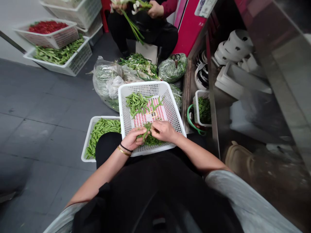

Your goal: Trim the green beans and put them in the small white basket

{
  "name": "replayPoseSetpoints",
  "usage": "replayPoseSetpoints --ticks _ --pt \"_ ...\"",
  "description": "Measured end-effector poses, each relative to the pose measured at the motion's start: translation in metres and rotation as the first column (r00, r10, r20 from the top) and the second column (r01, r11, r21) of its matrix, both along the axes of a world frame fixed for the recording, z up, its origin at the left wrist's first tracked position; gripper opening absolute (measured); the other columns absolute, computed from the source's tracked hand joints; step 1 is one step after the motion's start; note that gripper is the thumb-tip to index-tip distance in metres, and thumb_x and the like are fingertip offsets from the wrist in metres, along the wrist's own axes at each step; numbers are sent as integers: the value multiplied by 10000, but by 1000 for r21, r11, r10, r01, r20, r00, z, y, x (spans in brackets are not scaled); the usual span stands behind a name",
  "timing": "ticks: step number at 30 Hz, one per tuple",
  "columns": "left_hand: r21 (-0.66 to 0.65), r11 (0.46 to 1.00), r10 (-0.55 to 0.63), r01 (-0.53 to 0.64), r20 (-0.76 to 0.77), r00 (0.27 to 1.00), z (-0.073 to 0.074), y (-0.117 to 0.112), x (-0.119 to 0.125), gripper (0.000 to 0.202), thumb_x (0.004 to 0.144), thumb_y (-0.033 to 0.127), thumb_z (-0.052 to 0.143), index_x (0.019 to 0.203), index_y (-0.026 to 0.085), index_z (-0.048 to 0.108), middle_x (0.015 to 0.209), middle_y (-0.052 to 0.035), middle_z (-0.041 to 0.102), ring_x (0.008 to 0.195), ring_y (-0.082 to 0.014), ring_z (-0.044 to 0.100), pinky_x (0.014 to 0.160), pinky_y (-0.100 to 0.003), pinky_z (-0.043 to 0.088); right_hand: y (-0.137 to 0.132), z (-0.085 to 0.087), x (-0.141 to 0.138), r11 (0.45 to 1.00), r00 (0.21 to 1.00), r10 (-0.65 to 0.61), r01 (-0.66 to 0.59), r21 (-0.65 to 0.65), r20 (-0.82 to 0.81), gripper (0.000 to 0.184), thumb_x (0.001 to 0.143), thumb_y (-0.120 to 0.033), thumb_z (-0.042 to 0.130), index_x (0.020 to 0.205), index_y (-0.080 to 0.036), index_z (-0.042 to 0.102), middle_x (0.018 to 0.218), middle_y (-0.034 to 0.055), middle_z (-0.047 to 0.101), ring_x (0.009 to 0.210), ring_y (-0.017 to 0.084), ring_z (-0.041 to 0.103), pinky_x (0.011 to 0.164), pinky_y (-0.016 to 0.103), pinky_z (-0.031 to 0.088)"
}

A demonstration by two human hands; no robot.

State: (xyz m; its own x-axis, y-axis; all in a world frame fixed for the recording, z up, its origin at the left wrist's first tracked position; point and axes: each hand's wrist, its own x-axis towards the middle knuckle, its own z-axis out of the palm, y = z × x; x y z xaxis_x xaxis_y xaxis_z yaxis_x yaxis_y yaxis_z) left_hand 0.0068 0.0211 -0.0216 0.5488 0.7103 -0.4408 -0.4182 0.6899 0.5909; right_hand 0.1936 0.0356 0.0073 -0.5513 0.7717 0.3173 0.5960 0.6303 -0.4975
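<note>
A white perforated plastic basket (pixel 152 84) rests across my lap. Inside it, a loose heap of green pea pods (pixel 138 103) lies toward the far left, and finer green trimmings (pixel 153 141) gather at the near side. My left hand (pixel 133 137) is closed on a few pea pods (pixel 147 127) above the near part of the basket. Close beside it, my right hand (pixel 164 131) is pinched at those pods; what its fingertips hold is hidden.
Left of my knee stands a low basket (pixel 84 153) full of pods. Beyond are plastic bags of greens (pixel 104 77) and a seated person (pixel 143 29) holding long green stalks. Stacked baskets (pixel 73 63) stand far left; a metal shelf (pixel 213 129) with white containers runs along my right.
</note>
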Motion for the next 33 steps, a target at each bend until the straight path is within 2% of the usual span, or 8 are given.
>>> replayPoseSetpoints --ticks 4,7,11,16,23,27,30,33 --pt "121 941 330 -317 -105 938 4 3 -6 283 639 244 750 674 137 490 542 22 558 334 -2 289 312 -121 186 0 11 21 990 979 -140 139 -12 -149 154 782 -184 474 630 -193 448 597 -9 499 542 96 447 549 221 367" --pt "257 889 435 -379 -222 872 6 3 -12 287 642 252 745 707 151 484 614 -28 655 335 -21 341 312 -136 209 3 16 28 976 967 -197 178 -126 -161 111 804 -222 501 699 -185 502 633 -9 523 548 96 458 548 219 378" --pt "372 871 443 -321 -314 840 8 -1 -13 254 666 271 727 738 156 512 580 -16 656 322 -33 360 313 -149 218 5 10 8 970 999 -38 35 -240 -8 231 852 -341 529 996 -165 570 891 50 620 675 121 530 606 229 394" --pt "550 808 466 -210 -379 799 12 -5 -16 170 694 253 703 739 140 584 588 -7 642 371 -41 402 357 -163 293 11 8 -9 960 996 83 -70 -271 38 245 904 -288 461 758 -154 604 675 18 596 648 123 521 636 227 356" --pt "452 881 95 138 -455 886 9 -10 -8 232 701 320 710 695 132 576 599 -21 639 397 -53 436 373 -169 318 11 7 -18 933 993 56 -91 -349 -107 251 901 -276 467 739 -152 614 615 -12 583 597 96 506 631 205 346" --pt "432 895 310 -113 -419 853 -1 0 -17 256 747 360 665 671 130 583 558 -14 615 361 -46 398 339 -171 257 19 -5 -6 948 998 44 -53 -313 -35 258 900 -291 471 759 -158 640 695 9 616 651 105 530 656 210 356" --pt "383 841 512 -382 -332 792 -9 10 -27 221 729 319 665 645 129 591 625 -25 637 364 -46 407 335 -184 253 44 -26 15 855 988 47 37 -517 149 233 862 -359 536 852 -166 665 651 -1 618 621 118 555 652 219 386" --pt "315 858 495 -406 -296 817 -19 13 -30 201 695 257 662 571 128 570 582 -19 611 368 -55 412 348 -194 266 89 -56 27 796 922 -99 300 -526 375 444 823 -398 579 1194 -155 562 851 62 672 775 182 617 732 268 439"
